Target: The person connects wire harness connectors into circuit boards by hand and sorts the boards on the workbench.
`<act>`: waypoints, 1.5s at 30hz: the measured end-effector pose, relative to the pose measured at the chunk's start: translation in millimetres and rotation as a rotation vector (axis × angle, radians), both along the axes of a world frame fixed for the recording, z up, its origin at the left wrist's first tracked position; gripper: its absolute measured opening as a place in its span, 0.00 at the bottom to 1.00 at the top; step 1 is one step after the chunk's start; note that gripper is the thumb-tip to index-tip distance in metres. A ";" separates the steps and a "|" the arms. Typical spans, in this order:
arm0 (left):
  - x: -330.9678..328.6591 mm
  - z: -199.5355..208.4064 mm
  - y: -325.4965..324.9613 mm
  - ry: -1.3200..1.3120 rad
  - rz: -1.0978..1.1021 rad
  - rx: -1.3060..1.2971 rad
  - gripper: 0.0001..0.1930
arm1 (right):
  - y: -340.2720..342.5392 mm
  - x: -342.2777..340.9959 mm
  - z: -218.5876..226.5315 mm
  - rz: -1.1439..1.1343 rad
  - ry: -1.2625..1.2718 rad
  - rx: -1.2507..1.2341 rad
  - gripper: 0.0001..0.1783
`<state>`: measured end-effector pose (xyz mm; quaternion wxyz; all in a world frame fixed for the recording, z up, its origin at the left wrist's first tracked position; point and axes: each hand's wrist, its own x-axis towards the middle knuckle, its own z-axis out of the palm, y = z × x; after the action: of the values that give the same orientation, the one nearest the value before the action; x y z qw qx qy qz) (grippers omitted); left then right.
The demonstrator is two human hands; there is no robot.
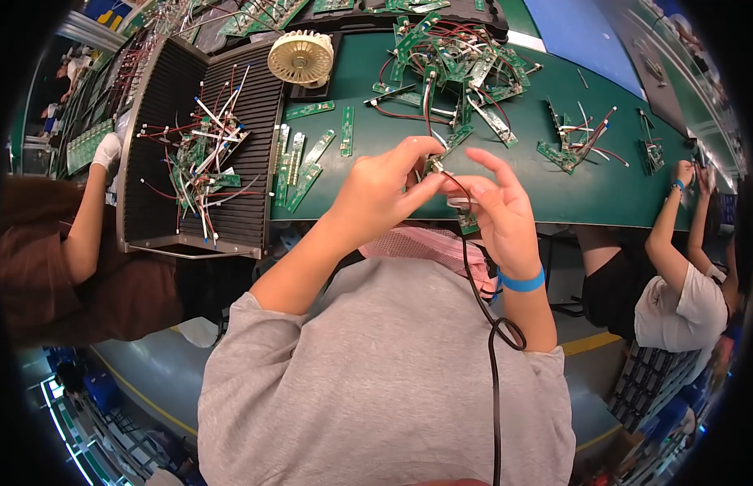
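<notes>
My left hand (pixel 385 188) is closed in a pinch on a small green circuit board (pixel 457 139) with a white connector (pixel 436 165), just above the near edge of the table. Close beside it, my right hand (pixel 503 212) has its index finger raised and its other fingers curled in. A green board piece (pixel 468 221) shows under those curled fingers, partly hidden by them. Past my right fingers runs a dark cable (pixel 467 259), which loops down over my grey shirt. Wires rise from the held area toward the pile behind.
A heap of wired circuit boards (pixel 465 61) lies at the back, with a smaller cluster (pixel 577 146) to the right. Loose boards (pixel 304 166) lie left, beside a ribbed black tray (pixel 255 121) of wired boards. A cream fan (pixel 301 58) stands behind. Co-workers' arms (pixel 85 219) flank me.
</notes>
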<state>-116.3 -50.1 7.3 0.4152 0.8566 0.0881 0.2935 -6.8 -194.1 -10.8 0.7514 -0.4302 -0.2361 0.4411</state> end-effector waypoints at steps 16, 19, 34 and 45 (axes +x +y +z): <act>-1.7 -9.4 17.0 0.032 -0.009 -0.099 0.15 | 1.9 12.6 -18.0 0.321 -0.129 0.015 0.29; -2.5 -10.0 19.7 0.051 -0.004 -0.154 0.14 | 3.9 13.3 -20.0 0.325 -0.015 0.019 0.31; 4.6 -12.4 8.1 0.172 -0.087 -0.333 0.12 | 6.2 7.3 -23.9 -0.044 -0.104 -0.238 0.12; -4.1 -24.4 10.5 0.148 -0.026 -0.398 0.11 | 11.9 -5.1 -34.9 -0.222 -0.332 -0.274 0.06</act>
<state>-120.4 -39.6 -17.1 0.5722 0.7781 0.1636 0.2012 -11.9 -182.3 -45.7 0.6807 -0.6182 -0.2456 0.3068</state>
